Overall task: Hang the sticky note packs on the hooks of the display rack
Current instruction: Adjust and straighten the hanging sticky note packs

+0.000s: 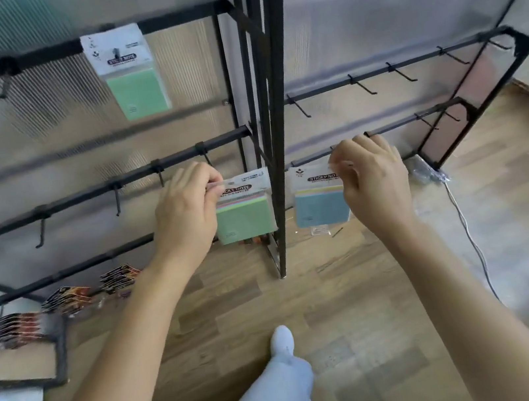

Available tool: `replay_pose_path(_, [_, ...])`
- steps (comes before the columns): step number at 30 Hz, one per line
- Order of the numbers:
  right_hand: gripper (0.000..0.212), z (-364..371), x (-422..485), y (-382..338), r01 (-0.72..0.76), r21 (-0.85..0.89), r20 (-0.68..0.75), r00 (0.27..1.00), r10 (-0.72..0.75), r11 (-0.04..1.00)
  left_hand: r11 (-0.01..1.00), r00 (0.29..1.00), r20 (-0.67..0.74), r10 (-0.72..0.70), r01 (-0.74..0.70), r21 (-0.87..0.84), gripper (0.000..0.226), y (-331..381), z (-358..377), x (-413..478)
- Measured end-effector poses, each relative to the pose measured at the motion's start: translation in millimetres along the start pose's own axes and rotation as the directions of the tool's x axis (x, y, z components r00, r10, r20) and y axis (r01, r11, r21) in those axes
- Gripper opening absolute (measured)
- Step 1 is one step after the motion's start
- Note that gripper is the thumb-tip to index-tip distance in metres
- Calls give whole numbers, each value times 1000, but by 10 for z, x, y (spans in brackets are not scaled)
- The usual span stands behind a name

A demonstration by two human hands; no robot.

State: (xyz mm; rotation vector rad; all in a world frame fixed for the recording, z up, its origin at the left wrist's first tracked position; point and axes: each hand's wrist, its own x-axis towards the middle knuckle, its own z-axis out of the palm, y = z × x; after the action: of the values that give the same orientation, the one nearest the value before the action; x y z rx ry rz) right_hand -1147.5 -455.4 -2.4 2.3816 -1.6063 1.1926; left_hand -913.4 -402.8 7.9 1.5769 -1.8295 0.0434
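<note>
At display rack (269, 95), lower rails: left hand (185, 209) pinches header of green sticky note pack (245, 219), right hand (374, 183) that of blue sticky note pack (319, 207), both upright, just below hooks (160, 178).

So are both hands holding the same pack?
No, the left hand pinches a green pack and the right hand a blue pack.

Hidden: green pack (245, 220) header corner under left hand (185, 209); blue pack (321, 207) corner under right hand (374, 179); print illegible.
</note>
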Motion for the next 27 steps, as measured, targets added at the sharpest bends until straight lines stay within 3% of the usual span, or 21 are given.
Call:
replay_pose_path(8, [13, 11, 396, 718, 11, -27, -10, 1000, -11, 1000, 999, 999, 28, 35, -34, -27, 6, 281, 671, 696])
replay_pose_path(19, [12, 28, 1464, 1712, -15, -29, -89, 996, 13, 999, 980, 993, 89, 82, -64, -191, 7, 629, 1486, 1844])
replay_pose_path(27, [10, 151, 1889, 2306, 28, -4, -90, 996, -28, 1000, 988, 998, 35, 49, -44, -149, 9, 737, 1832, 2273])
